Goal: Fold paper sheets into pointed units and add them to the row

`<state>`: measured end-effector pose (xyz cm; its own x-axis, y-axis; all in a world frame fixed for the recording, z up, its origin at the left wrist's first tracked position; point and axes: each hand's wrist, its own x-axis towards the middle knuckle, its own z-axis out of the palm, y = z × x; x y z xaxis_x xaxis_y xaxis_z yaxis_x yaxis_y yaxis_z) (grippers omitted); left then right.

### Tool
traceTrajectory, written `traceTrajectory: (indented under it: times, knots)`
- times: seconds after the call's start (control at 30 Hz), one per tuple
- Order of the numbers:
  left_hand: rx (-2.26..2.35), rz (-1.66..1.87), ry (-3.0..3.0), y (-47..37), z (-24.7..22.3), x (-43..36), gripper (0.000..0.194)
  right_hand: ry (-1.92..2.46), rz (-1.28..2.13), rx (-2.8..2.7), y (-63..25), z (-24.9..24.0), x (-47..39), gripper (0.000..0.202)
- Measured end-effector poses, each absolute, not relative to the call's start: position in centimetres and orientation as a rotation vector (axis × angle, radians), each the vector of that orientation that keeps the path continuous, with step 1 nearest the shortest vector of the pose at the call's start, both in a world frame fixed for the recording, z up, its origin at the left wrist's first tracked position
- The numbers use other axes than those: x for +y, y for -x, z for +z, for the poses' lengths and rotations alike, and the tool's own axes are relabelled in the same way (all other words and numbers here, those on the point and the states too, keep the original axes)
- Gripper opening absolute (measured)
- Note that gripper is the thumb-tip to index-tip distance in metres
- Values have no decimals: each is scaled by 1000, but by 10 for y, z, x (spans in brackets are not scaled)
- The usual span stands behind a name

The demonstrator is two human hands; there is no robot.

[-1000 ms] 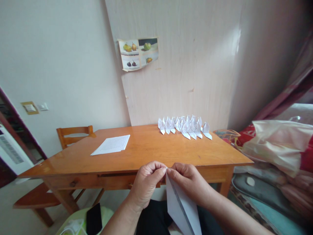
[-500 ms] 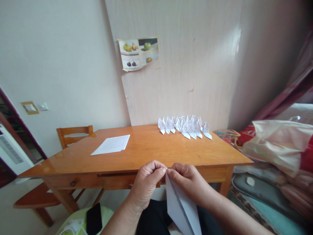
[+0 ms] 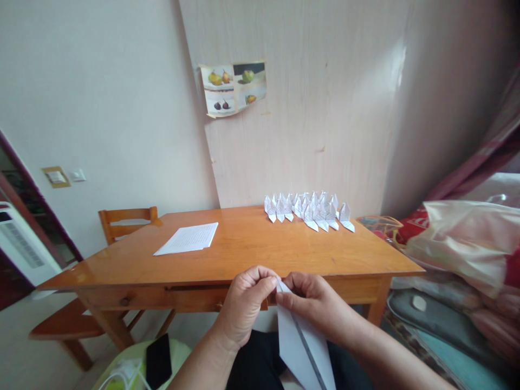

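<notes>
A folded white paper [image 3: 298,344] hangs point-up over my lap, in front of the table's near edge, with a dark slit running down between its two flaps. My left hand [image 3: 247,300] pinches its top tip between thumb and forefinger. Just to the right, my right hand [image 3: 311,298] grips the paper's upper right edge, its thumb lying on the front flap. Several folded paper figures [image 3: 320,211] stand grouped at the back right of the wooden table [image 3: 244,260]. A stack of lined, written sheets [image 3: 189,238] lies on the table's left half.
A dark phone [image 3: 158,360] and white cables [image 3: 124,374] rest on a pale green seat at lower left. A wooden chair [image 3: 128,216] stands behind the table's left end. Plastic bags [image 3: 463,238] are piled at right.
My right thumb has slid slightly down from the paper's tip, and the slit between the flaps shows wider. The camera view has shifted a little.
</notes>
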<state>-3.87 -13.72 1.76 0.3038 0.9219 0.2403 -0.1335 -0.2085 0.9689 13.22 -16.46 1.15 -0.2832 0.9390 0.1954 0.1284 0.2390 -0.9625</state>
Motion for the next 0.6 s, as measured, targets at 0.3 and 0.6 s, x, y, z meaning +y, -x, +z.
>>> traceTrajectory:
  times: [0.3,0.6]
  knots:
    - [790,1189,-1379,37,21,-140,16,994,1180,-1608,-132,11,-164,34]
    - [810,1206,-1347,33,19,-140,17,946,1214,-1614,-132,10,-163,37]
